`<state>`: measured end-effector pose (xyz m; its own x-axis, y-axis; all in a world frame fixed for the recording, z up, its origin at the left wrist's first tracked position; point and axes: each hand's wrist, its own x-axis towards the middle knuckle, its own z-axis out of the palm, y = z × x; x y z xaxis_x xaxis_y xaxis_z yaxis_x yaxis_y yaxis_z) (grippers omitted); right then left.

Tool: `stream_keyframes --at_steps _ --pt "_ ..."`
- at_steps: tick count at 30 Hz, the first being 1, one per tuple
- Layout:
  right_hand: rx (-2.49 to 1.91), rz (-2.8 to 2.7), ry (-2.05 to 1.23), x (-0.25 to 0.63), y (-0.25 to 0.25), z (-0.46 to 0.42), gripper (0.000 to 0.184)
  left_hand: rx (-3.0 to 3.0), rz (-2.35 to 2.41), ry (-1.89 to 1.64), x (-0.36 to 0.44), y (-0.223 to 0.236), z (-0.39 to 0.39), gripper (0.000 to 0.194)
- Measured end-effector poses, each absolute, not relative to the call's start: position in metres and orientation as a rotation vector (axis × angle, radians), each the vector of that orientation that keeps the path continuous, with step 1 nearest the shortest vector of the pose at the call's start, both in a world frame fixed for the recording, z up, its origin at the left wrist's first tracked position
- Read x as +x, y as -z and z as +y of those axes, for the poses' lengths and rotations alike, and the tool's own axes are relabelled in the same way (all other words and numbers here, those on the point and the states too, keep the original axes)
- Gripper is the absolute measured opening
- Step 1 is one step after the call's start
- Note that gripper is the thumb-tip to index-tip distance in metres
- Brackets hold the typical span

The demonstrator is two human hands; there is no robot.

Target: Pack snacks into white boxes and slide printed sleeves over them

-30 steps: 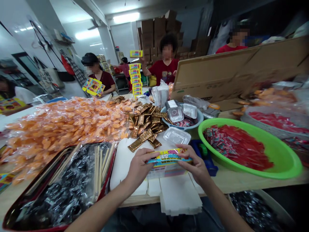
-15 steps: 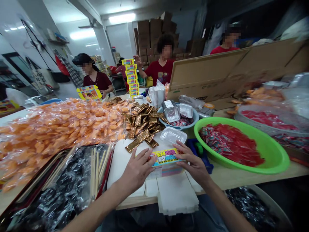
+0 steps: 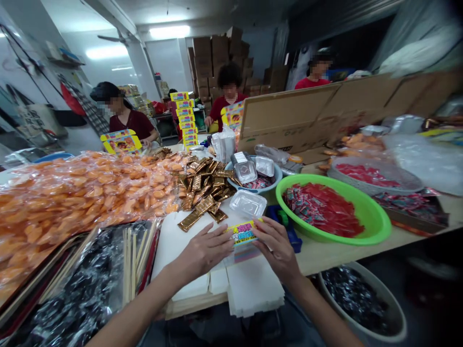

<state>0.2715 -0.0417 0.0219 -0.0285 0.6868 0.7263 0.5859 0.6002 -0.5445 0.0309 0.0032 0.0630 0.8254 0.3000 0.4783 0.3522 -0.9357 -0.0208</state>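
A small printed carton [image 3: 243, 233], yellow and blue with pink lettering, is between my hands at the front of the table. My left hand [image 3: 208, 248] closes on its left end, fingers lying along the top edge. At the right end, the fingers and thumb of my right hand [image 3: 275, 250] are bent around it. Under the carton are layered coloured edges and a stack of white card blanks [image 3: 253, 291] overhanging the table edge. Just behind the carton lies a clear plastic tray [image 3: 248, 203], and gold-wrapped bars [image 3: 197, 212] are piled to its left.
Orange wrapped pieces [image 3: 90, 193] are heaped at left, behind a tray of black packets and wooden sticks [image 3: 129, 265]. To the right are a green basin [image 3: 376, 226], a blue bowl [image 3: 277, 180] and a cardboard box [image 3: 285, 113]. Three co-workers sit beyond; yellow boxes [image 3: 186, 118] stand stacked.
The view has turned right, so the scene sits further left. My hands are slightly closer together on the carton. The middle co-worker's raised hand has come down from the yellow stack.
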Motion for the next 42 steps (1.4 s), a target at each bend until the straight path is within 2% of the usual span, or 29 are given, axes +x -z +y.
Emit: stream_keyframes --at_steps 3,6,7,10,12,17,23,28,33,37,42 --pt "-1.121 -1.658 -0.024 0.276 -0.021 -0.053 0.027 -2.877 -0.482 0.796 0.031 -0.06 0.0 0.029" --pt "-1.359 -1.366 0.055 0.297 -0.008 -0.061 0.02 -2.874 -0.514 0.818 0.031 -0.063 -0.002 0.028" --pt "-1.489 -1.28 0.081 0.306 -0.001 -0.063 0.025 -2.87 -0.533 0.824 0.031 -0.064 -0.001 0.028" --pt "-1.919 -1.259 0.078 0.328 0.022 -0.064 0.064 -2.83 -0.579 0.882 0.033 -0.062 0.003 0.026" --pt "-2.113 -1.302 0.002 0.334 0.036 -0.063 0.079 -2.81 -0.608 0.907 0.034 -0.059 0.005 0.025" --pt "-2.214 -1.29 -0.164 0.335 0.048 -0.064 0.069 -2.821 -0.617 0.904 0.034 -0.053 0.005 0.024" --pt "-2.072 -1.291 -0.173 0.35 0.06 -0.095 0.069 -2.837 -0.592 0.96 0.034 -0.059 0.004 0.026" --pt "-1.864 -1.221 -0.193 0.367 0.052 -0.096 0.04 -2.875 -0.614 0.936 0.034 -0.06 0.005 0.025" --pt "-1.876 -1.11 -0.346 0.379 0.037 -0.076 0.025 -2.853 -0.594 0.977 0.036 -0.062 0.003 0.023" --pt "-1.811 -1.023 -0.441 0.373 0.034 -0.069 0.023 -2.88 -0.596 1.034 0.037 -0.063 0.003 0.023" --pt "-1.664 -0.836 -0.626 0.359 0.029 -0.079 0.032 -2.883 -0.613 1.064 0.037 -0.062 0.003 0.024"
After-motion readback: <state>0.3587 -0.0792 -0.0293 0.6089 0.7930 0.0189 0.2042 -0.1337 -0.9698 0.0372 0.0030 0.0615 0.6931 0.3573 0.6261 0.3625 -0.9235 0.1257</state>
